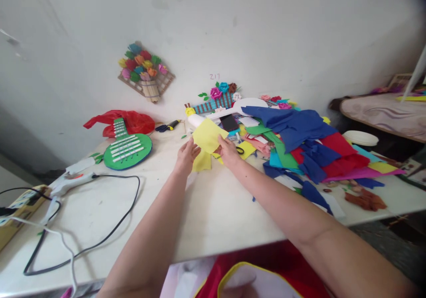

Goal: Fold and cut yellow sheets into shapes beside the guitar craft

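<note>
A square sheet of yellow paper (209,135) is held up over the middle of the table, tilted toward me. My left hand (187,155) pinches its left corner between thumb and fingers. At the right corner, my right hand (228,150) grips the sheet the same way. Another yellow paper piece (202,161) lies on the table just below. Beside my right hand, the dark handle of what look like scissors (239,150) rests on more yellow paper (249,150).
Left are a green guitar-shaped craft (128,150), a red plastic bag (133,123), a glue gun (73,182), its looping black cord (138,191) and a power strip (25,205). Pliers (169,125) lie behind. Right is a heap of blue paper (296,129) and other colours.
</note>
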